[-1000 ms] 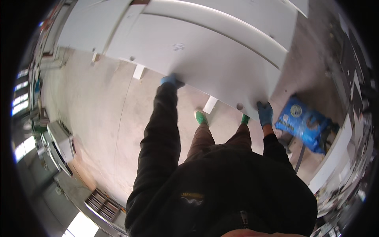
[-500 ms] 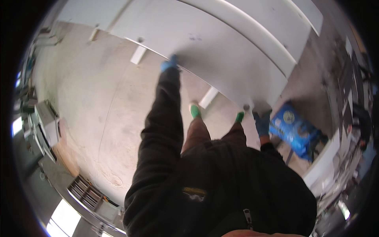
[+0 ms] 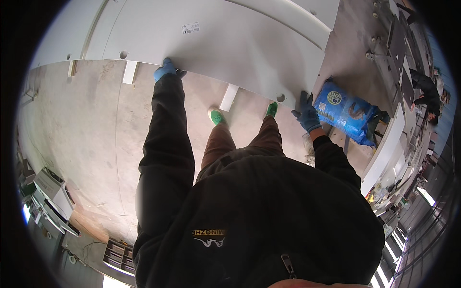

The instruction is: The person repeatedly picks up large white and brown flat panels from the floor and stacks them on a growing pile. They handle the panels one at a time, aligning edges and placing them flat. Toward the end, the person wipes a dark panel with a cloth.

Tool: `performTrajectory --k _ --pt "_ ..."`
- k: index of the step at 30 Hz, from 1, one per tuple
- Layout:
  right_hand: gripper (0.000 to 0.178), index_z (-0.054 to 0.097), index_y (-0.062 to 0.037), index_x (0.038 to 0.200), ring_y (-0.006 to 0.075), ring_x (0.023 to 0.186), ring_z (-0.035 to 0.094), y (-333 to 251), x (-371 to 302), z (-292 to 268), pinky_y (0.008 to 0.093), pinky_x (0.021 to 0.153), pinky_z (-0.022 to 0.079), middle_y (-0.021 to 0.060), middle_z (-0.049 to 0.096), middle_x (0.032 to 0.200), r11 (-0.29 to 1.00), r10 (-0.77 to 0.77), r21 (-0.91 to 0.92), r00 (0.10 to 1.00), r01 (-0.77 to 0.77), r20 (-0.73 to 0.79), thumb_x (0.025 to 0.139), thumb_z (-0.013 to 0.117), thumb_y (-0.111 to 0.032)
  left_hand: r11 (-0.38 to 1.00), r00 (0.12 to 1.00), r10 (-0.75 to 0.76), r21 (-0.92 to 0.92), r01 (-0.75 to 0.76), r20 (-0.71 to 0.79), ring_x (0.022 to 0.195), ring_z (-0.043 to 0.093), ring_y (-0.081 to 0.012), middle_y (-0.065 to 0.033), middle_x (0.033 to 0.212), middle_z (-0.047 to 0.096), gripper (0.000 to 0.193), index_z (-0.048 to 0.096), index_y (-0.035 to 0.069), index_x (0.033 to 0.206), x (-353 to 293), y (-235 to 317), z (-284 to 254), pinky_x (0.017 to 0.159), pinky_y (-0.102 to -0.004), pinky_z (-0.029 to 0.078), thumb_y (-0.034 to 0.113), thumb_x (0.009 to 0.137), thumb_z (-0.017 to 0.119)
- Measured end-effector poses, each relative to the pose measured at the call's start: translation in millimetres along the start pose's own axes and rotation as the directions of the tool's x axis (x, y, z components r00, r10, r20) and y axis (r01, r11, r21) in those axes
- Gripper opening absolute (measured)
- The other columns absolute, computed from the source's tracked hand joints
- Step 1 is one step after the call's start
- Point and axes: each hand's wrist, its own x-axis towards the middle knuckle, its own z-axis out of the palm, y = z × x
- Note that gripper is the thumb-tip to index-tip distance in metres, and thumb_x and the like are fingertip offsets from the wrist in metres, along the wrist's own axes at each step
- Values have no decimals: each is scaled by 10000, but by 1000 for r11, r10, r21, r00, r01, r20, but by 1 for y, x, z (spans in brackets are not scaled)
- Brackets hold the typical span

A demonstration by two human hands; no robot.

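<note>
A large white board point(image 3: 225, 53) with a small printed label and round holes near its front edge lies before me, raised above the floor on white blocks. My left hand point(image 3: 166, 71), in a blue glove, is closed on the board's near edge, left of my feet. My right hand point(image 3: 308, 114), in a darker blue-grey glove, is at the near right corner with its fingers apart. Its fingertips are right by the board's edge; whether they press on it I cannot tell.
White blocks point(image 3: 228, 98) stick out beneath the board. A blue printed plastic sack point(image 3: 346, 111) lies on the floor to the right, beside a long white strip point(image 3: 384, 149). Farther right, another person point(image 3: 425, 93) in dark clothes is near stacked panels. A grey slatted crate point(image 3: 119, 257) stands lower left.
My view has turned, so board, hands and sack sit farther left and higher in the picture. The blur is gone. Both hands remain at the board's near side.
</note>
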Motion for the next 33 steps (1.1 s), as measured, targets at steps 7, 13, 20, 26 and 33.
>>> performTrajectory --k 7,13,20,26,33 --pt "1085 130 -80 1605 533 1038 650 9 1 8 492 830 602 424 207 1559 986 -155 -77 983 147 -102 790 837 -195 994 999 -17 104 22 -46 672 708 -324 -227 1023 681 448 573 -89 1210 11 2 -2 532 -439 652 292 983 639" --pt "1149 111 -41 1628 549 1411 371 7 -1 4 477 1100 459 425 231 1568 998 -25 61 998 22 53 789 852 -301 985 998 -57 162 63 -41 672 688 -307 -152 968 706 338 634 46 1193 41 -3 -7 579 -487 629 323 1000 664" --pt "1059 186 -54 1614 423 1018 692 5 -4 3 416 780 616 393 297 1555 947 -258 -242 948 211 -184 799 833 -247 798 890 391 568 -200 -236 1150 670 -404 -265 1184 709 657 679 -61 1209 76 67 -45 999 -456 514 477 831 683" --pt "1236 121 -65 1634 455 1418 431 -45 2 -17 484 1155 401 339 243 1616 917 277 -318 958 -242 70 725 857 -466 769 908 331 631 -100 -259 1185 645 -435 -309 1239 670 777 630 -97 1256 132 162 -81 1018 -476 505 554 837 698" --pt "1340 125 -24 1630 400 1581 25 -207 71 -47 581 1236 96 237 90 1699 899 144 -430 983 -81 117 674 795 -681 872 867 384 434 -228 -317 1073 674 -421 -285 1132 695 683 618 -65 1168 177 180 -115 970 -470 511 549 869 640"
